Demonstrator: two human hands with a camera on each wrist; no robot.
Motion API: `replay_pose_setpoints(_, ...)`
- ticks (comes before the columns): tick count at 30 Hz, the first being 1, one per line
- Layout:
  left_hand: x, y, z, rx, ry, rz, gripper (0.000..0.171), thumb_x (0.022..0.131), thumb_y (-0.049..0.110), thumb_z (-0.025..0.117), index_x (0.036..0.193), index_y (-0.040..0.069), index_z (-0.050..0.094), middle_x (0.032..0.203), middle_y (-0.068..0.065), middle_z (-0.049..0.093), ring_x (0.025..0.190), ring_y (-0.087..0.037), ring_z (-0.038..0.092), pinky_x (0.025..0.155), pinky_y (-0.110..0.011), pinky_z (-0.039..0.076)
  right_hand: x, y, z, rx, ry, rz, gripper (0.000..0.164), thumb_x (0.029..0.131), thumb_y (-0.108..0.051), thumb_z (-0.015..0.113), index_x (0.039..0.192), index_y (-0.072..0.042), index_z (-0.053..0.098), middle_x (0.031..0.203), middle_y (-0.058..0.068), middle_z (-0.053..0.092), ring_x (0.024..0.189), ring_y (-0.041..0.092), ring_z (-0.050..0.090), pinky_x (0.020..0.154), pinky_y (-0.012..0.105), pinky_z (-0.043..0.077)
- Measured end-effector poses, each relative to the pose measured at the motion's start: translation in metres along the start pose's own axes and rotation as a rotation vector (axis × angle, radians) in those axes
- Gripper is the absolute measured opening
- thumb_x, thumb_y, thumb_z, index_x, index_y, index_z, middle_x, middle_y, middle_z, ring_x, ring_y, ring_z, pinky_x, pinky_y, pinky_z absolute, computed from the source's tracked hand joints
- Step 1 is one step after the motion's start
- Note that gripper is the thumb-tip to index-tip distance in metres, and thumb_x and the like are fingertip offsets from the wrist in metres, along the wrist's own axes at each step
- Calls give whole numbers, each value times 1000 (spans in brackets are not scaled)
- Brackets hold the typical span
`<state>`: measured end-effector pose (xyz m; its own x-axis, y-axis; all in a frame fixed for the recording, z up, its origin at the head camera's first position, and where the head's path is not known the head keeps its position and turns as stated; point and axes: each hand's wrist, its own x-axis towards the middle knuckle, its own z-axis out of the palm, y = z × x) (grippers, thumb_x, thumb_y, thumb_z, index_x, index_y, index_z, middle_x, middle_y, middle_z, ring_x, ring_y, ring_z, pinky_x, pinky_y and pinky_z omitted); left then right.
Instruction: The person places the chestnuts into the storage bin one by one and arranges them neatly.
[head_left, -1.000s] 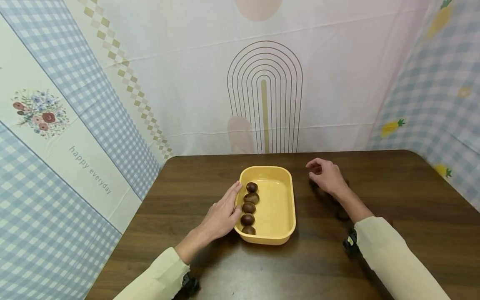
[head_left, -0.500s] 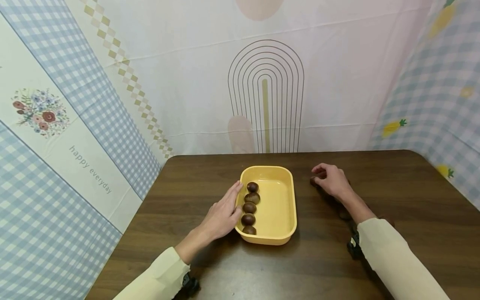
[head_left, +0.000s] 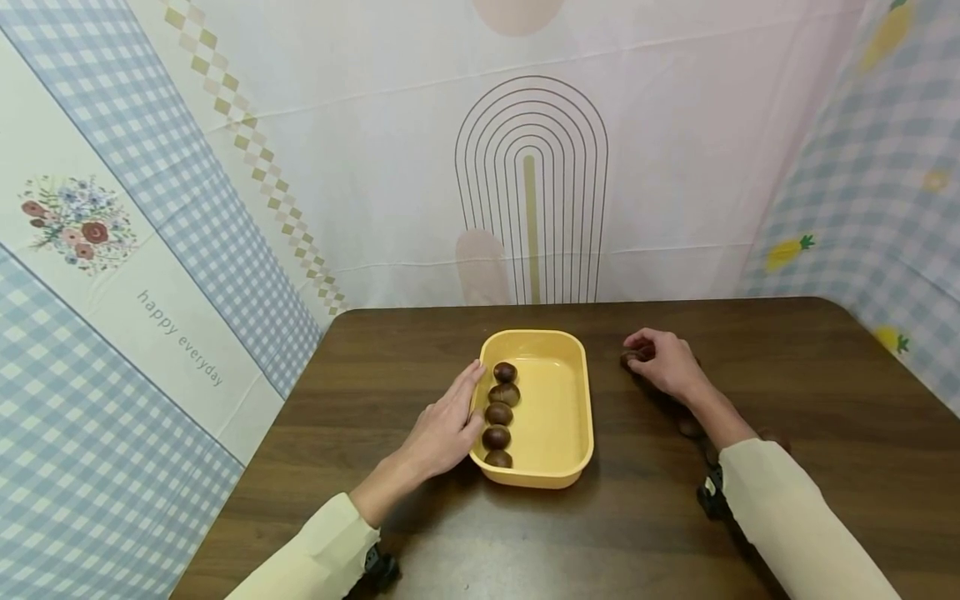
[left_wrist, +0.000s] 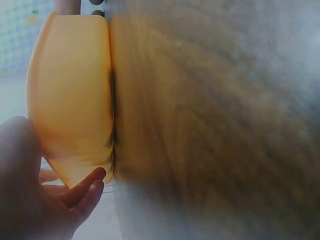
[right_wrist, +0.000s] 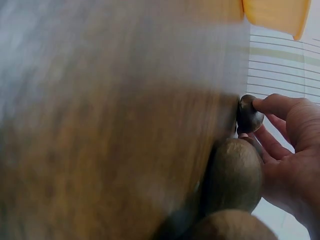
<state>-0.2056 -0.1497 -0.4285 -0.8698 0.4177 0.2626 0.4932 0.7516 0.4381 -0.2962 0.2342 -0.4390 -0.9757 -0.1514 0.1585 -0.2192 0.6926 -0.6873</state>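
A yellow rectangular tray [head_left: 555, 417] stands on the dark wooden table in the head view. Inside it, several brown chestnuts [head_left: 498, 414] form a row along the left wall. My left hand [head_left: 442, 429] rests against that left side, its fingers nearly straight along the rim; the left wrist view shows fingertips [left_wrist: 97, 175] on the outer wall. To the right of the tray, my right hand [head_left: 667, 364] holds a chestnut [right_wrist: 248, 115] between thumb and fingers, low at the tabletop. Its palm hides part of the chestnuts beneath.
More chestnuts lie on the table under and beside my right forearm, such as a chestnut [head_left: 690, 427] near the wrist and a large chestnut [right_wrist: 235, 172] close to the camera. A patterned cloth [head_left: 375, 167] hangs behind the table [head_left: 405, 358].
My right hand has shifted slightly right and lower, and its thumb and fingers have closed on a chestnut. The left hand and the tray have stayed put.
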Motion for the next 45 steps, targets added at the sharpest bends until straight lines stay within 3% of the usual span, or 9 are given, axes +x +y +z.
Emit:
replay_pose_setpoints(16, 0, 0, 1, -9, -6, -9, 65, 103, 16, 50, 166, 6, 34, 174, -9, 29, 148, -30, 45, 106, -59, 48, -3, 5, -3, 0, -2, 6, 32, 94, -5, 77, 124, 2, 69, 118, 26, 71, 109, 41, 66, 94, 56, 50)
replay_pose_setpoints(34, 0, 1, -1, -6, -6, -12, 66, 103, 18, 50, 166, 7, 33, 174, -10, 29, 148, -30, 45, 107, -59, 48, -7, 3, -10, 38, 31, -10, 31, 96, -6, 76, 125, 2, 68, 115, 22, 71, 103, 36, 66, 80, 36, 51)
replay_pose_setpoints(42, 1, 0, 0, -8, -3, -9, 65, 103, 16, 49, 166, 6, 34, 173, -10, 29, 148, -31, 45, 107, -58, 47, -3, -8, -13, 43, 42, -27, 31, 97, -6, 73, 127, 1, 67, 119, 23, 70, 107, 35, 65, 88, 46, 52)
replay_pose_setpoints(45, 0, 0, 0, -9, -1, -9, 65, 103, 16, 49, 166, 6, 34, 173, -10, 29, 148, -31, 46, 107, -58, 48, -1, -13, -13, 60, 47, -36, 30, 97, -8, 74, 126, 1, 68, 120, 23, 71, 108, 36, 66, 90, 44, 52)
